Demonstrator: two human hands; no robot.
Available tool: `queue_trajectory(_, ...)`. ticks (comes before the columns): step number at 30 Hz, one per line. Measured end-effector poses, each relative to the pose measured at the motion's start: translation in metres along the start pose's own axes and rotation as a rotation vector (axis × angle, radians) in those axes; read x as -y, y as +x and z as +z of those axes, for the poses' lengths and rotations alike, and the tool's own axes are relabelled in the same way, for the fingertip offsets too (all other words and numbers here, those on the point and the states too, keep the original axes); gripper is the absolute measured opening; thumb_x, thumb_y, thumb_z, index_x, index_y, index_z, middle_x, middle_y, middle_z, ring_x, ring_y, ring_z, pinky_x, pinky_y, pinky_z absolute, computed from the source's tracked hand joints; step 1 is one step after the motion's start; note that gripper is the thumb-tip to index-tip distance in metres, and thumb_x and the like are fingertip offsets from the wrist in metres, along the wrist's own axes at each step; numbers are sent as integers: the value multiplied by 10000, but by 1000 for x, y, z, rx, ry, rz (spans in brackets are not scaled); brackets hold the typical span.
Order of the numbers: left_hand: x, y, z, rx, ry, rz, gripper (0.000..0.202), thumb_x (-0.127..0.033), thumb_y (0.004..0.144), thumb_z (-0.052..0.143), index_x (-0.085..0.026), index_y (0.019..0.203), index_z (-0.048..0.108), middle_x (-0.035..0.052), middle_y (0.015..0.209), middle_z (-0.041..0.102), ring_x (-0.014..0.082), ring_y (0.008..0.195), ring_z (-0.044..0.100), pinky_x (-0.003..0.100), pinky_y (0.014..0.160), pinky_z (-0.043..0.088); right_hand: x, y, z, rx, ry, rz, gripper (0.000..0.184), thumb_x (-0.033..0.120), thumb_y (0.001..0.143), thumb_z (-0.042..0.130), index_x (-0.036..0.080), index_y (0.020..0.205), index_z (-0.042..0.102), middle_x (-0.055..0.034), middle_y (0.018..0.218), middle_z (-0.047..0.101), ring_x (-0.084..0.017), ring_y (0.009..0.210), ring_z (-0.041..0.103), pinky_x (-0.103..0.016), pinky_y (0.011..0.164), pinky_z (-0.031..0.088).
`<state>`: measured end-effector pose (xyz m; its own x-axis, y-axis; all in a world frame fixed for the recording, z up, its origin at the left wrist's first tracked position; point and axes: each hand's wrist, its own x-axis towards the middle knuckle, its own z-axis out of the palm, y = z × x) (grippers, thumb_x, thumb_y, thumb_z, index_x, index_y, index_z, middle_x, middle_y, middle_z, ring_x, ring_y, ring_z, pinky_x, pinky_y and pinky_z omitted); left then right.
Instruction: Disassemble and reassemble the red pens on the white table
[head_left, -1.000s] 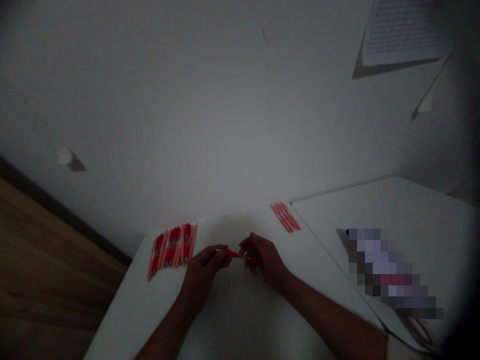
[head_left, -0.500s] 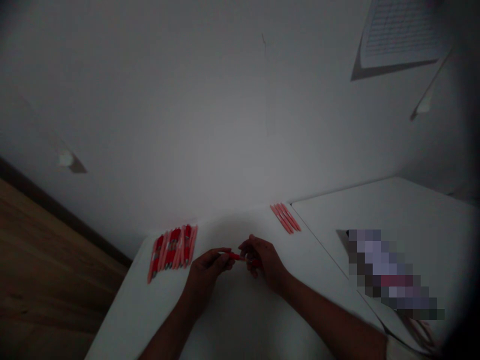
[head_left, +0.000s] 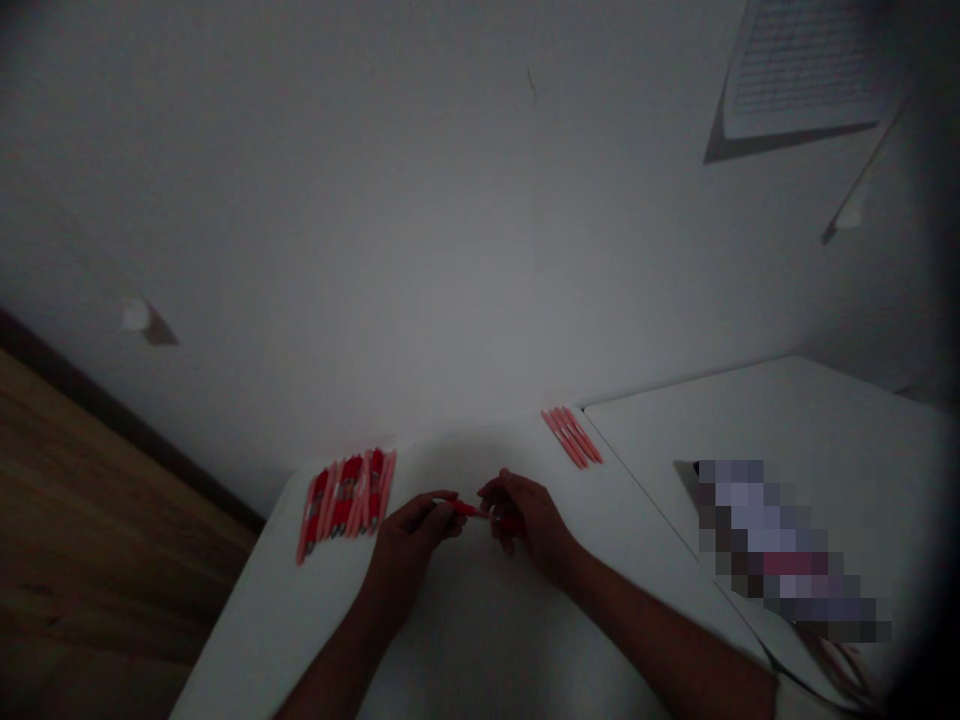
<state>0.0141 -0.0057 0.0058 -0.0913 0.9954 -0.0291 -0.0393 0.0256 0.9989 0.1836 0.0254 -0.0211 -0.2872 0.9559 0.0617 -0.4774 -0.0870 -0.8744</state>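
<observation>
White-painted wall (head_left: 360,220) fills most of the view, with a wood-plank floor (head_left: 82,520) at the far left and a white counter (head_left: 465,640) coming in from the bottom.

Both hands work close together over the counter. The left hand (head_left: 411,535) is clamped on a slim red pen (head_left: 469,509), and the right hand (head_left: 529,522) is curled around its other end, so the 2 hands are joined through the pen with only a short stretch of it showing between them. Its long axis lies nearly level across the view, running from hand to hand and dipping slightly toward the right hand. Both hands look equally near the exposed middle. A small pale glint shows at the right hand, but the dim light hides what it is, and I cannot tell whether the pen is 1 piece or 2.

Left of the left hand and just beyond it, a row of red-and-pink pens (head_left: 346,505) lies side by side, glossy and tightly packed. Beyond the right hand, a smaller group of 5 or so pink pens (head_left: 571,437) lies parallel near the counter's far edge. Right of the right hand, a second white counter (head_left: 772,420) carries a pixelated, unreadable object (head_left: 784,550).
</observation>
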Motion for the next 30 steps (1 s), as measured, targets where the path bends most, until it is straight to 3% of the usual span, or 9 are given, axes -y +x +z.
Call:
queue_trajectory(11, 8, 8, -9, -127, -245, -13, 289, -339, 698, 759, -153, 910, 696, 37, 806, 709, 121, 720, 648, 211, 667, 532, -1, 2, -2, -22, -21, -30, 418, 537, 818, 573, 126, 832, 650, -43, 705, 622, -120, 498, 569, -201, 345, 413)
queue_trajectory(19, 7, 12, -10, -169, -287, 7, 304, -307, 673, 776, -151, 919, 688, 33, 834, 695, 125, 746, 643, 217, 678, 525, -3, 7, -7, -94, -7, -35, 273, 380, 735, 715, 138, 843, 649, -37, 702, 665, -124, 601, 595, -247, 545, 474)
queue_trajectory(22, 10, 12, -13, -146, -209, 21, 303, -325, 699, 751, -160, 943, 679, 25, 798, 685, 121, 719, 625, 218, 651, 508, -3, 8, -9, -132, 19, -42, 304, 345, 709, 739, 142, 910, 635, -47, 740, 686, -131, 631, 608, -260, 583, 478)
queue_trajectory(26, 11, 9, -15, -77, 92, 97, 265, -356, 760, 686, -176, 953, 661, 16, 727, 681, 123, 668, 595, 237, 646, 484, 0, 10, -10, -224, 88, -37, 393, 359, 677, 761, 152, 973, 609, -47, 779, 689, -140, 661, 622, -276, 615, 487)
queue_trajectory(30, 9, 4, -9, 64, 360, 106, 203, -362, 757, 674, -189, 861, 658, 19, 757, 686, 154, 722, 613, 265, 682, 477, 4, 11, -8, -249, 154, -41, 414, 348, 630, 795, 163, 953, 612, -31, 797, 674, -140, 689, 625, -280, 643, 491)
